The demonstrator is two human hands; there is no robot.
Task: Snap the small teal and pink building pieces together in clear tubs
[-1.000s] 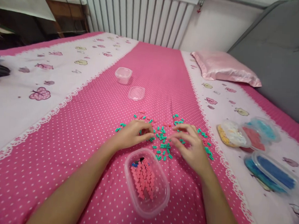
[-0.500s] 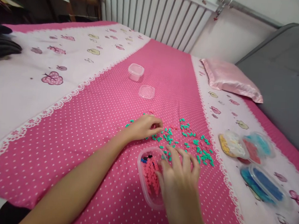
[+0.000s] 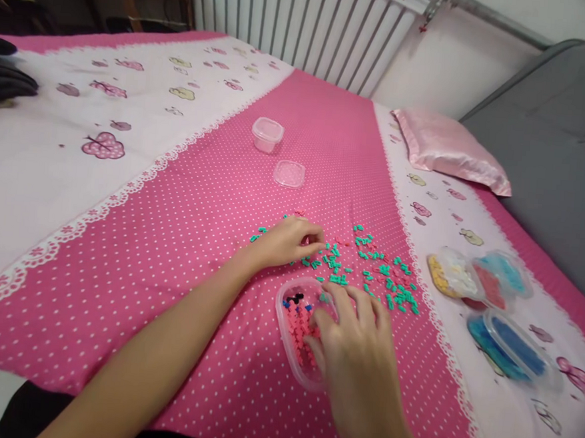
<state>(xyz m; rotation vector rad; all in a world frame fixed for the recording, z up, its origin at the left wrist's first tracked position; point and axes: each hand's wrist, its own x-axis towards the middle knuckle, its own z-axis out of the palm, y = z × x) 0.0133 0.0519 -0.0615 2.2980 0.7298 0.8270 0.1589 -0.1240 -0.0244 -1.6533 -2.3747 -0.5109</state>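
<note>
A clear plastic container (image 3: 290, 362) stands on the bed, with pink plastic pieces (image 3: 296, 326) and a few black and blue ones inside. My right hand (image 3: 357, 330) reaches over its right rim, fingers bent and apart, thumb and index fingertip down among the pink pieces. Part of the container is hidden under this hand. Beyond it, my left hand (image 3: 291, 241) rests low at the left part of the scattered green pieces (image 3: 337, 262). Its thumb and index finger pinch together; whatever is between them is too small to make out. Small pink pieces (image 3: 341, 241) lie among the green ones.
A lidded clear box (image 3: 267, 136) and a loose lid (image 3: 289, 173) lie farther back. On the right are containers with yellow and white (image 3: 451, 273), red and light blue (image 3: 504, 274), and dark blue contents (image 3: 518, 348). A pink pillow (image 3: 450, 146) leans toward the grey headboard (image 3: 554, 124).
The view has tipped slightly. My right fingers have dipped farther into the container, and the black and blue pieces in it have shifted. My left hand has moved slightly to the right.
</note>
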